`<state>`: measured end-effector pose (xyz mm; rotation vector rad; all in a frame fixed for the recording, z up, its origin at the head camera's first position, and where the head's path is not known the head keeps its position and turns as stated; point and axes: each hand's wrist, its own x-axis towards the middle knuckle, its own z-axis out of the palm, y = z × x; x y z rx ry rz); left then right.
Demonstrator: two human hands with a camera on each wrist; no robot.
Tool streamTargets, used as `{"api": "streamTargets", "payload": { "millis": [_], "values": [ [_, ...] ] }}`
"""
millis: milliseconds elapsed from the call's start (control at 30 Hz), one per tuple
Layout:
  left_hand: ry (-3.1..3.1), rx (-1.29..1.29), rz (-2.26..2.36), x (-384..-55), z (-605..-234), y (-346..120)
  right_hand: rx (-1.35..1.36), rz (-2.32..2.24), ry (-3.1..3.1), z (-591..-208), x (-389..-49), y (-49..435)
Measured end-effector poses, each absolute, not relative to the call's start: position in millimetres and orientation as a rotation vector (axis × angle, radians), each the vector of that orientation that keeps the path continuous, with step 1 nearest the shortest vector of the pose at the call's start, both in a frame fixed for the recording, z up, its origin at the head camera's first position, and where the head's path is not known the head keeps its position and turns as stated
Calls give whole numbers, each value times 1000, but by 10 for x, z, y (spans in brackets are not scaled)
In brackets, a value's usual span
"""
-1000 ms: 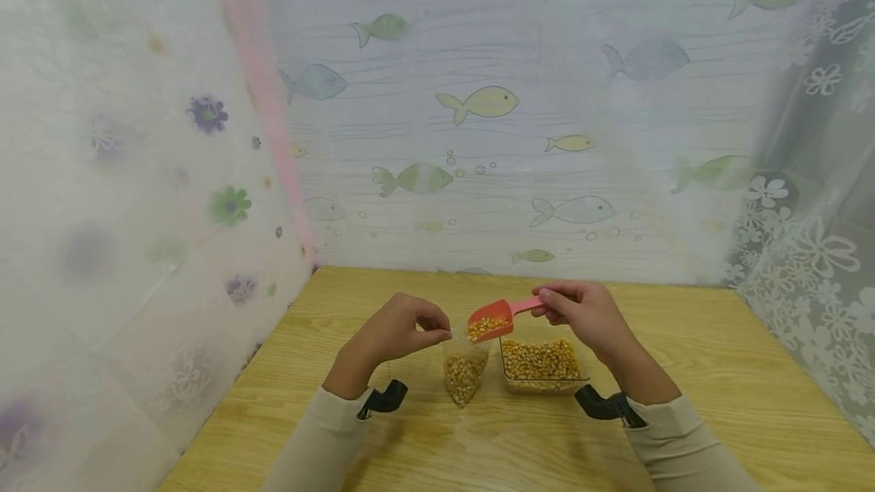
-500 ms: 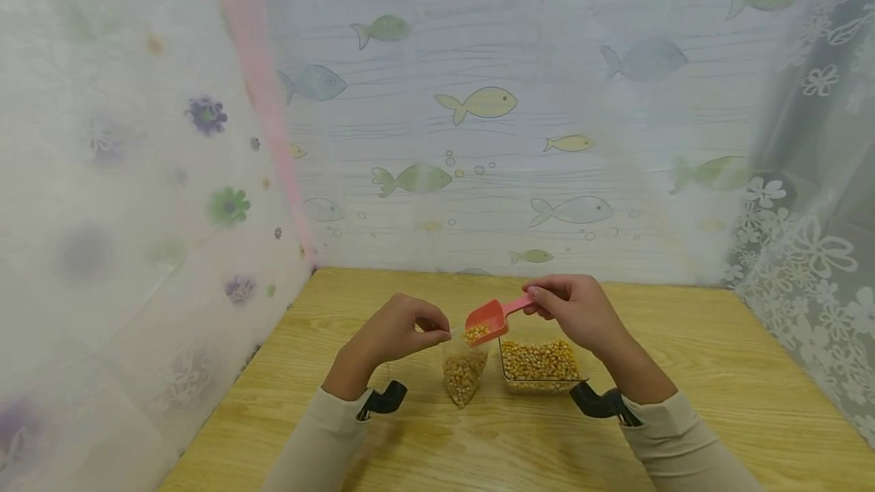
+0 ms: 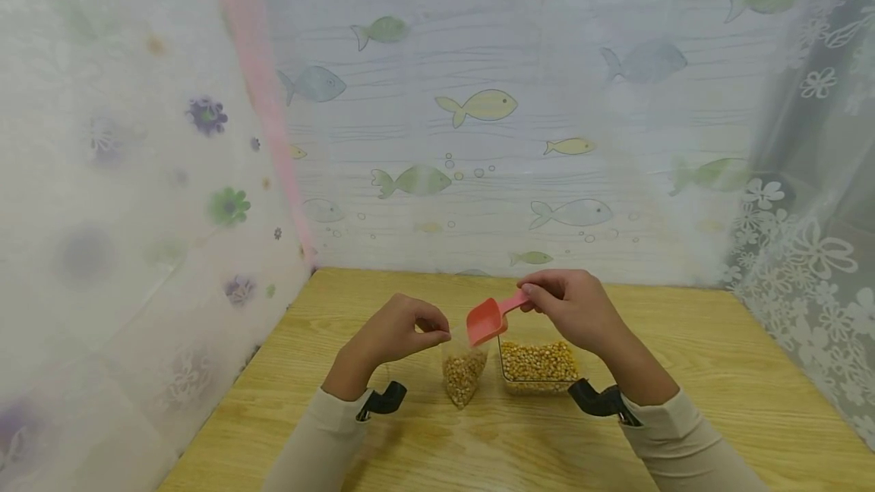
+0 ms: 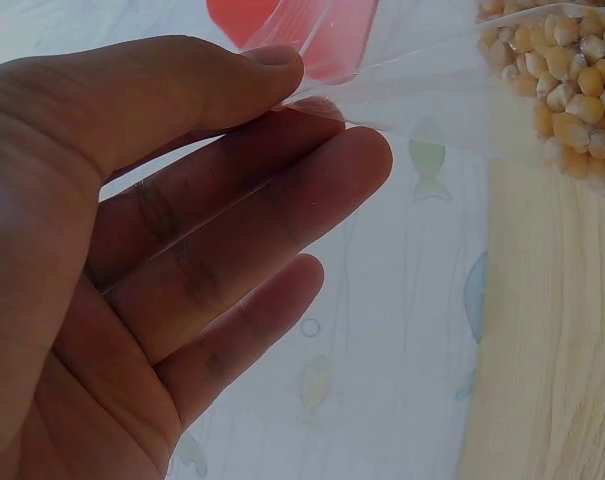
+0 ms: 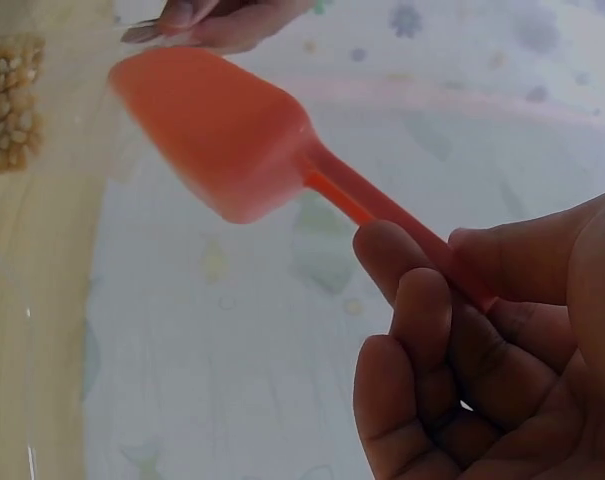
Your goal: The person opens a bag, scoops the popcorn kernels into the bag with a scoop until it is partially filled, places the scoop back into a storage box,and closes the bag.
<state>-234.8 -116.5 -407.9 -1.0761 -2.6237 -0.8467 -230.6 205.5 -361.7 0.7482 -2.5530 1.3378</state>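
Note:
My left hand (image 3: 399, 331) pinches the top edge of a clear plastic bag (image 4: 432, 85) between thumb and forefinger. Corn kernels (image 3: 465, 378) fill the lower part of that bag, which hangs to a pointed bottom. From the other side, my right hand (image 3: 570, 306) grips the handle of a red-pink scoop (image 3: 485, 320), thumb on one side and fingers curled on the other. The scoop is tipped down at the bag's mouth, and no kernels show in its bowl. In the right wrist view the scoop's underside (image 5: 217, 130) faces the camera.
A clear rectangular container (image 3: 543, 384) of corn kernels stands right of the bag, below my right hand. The wooden table (image 3: 383, 446) carries everything. Printed sheets (image 3: 478, 196) with fish and flowers rise behind and at both sides.
The scoop has tilted further downward and shifted slightly left, and the kernels in its bowl have gone. My right hand moved left and up a little. The left hand stayed in place.

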Motion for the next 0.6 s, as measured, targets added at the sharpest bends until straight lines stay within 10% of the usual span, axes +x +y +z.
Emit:
{"api": "streamTargets", "payload": {
  "millis": [600],
  "values": [
    [-2625, -1080, -814, -2333, -4065, -1187, 460, 1949, -2372, -4023, -2503, 2397]
  ]
}}
